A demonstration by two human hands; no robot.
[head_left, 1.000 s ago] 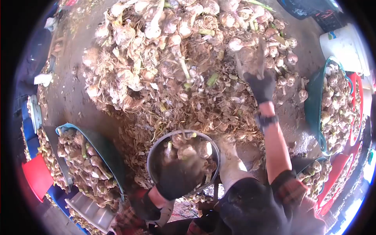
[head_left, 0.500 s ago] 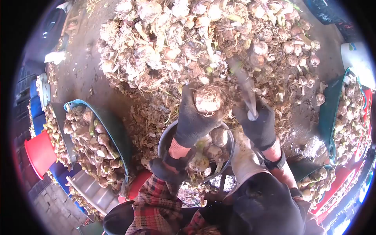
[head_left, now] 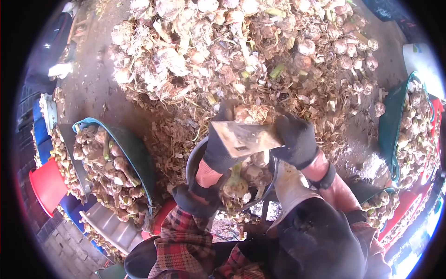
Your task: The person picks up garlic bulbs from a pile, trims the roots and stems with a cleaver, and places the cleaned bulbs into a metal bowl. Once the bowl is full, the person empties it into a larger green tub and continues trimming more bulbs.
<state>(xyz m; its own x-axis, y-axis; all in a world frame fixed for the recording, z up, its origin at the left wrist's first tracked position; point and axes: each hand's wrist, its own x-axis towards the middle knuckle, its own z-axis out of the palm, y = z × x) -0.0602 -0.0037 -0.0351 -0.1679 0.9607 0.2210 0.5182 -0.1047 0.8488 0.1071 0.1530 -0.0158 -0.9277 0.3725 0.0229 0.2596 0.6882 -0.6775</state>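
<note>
My left hand (head_left: 219,151), in a dark glove, is wrapped round a garlic bulb (head_left: 253,113) with its roots showing. Across and in front of the bulb lies a broad-bladed knife (head_left: 246,138), its flat face smeared with dirt. The gloved right hand (head_left: 297,139) grips the knife at its right end; the handle is hidden in the fist. Below both hands, a metal bowl (head_left: 189,162) holds several garlic bulbs (head_left: 234,189), some with green-white stem stubs.
A large heap of garlic (head_left: 204,56) covers the floor ahead, with loose dry skins (head_left: 167,144) nearer me. Filled tubs stand either side: a green tub (head_left: 139,153) at left, another green tub (head_left: 388,121) at right. A red bucket (head_left: 48,186) sits far left.
The knife, pointing away from me before, has swung leftward and now lies across the bulb. My right hand has moved in closer to the left, which still holds the garlic bulb.
</note>
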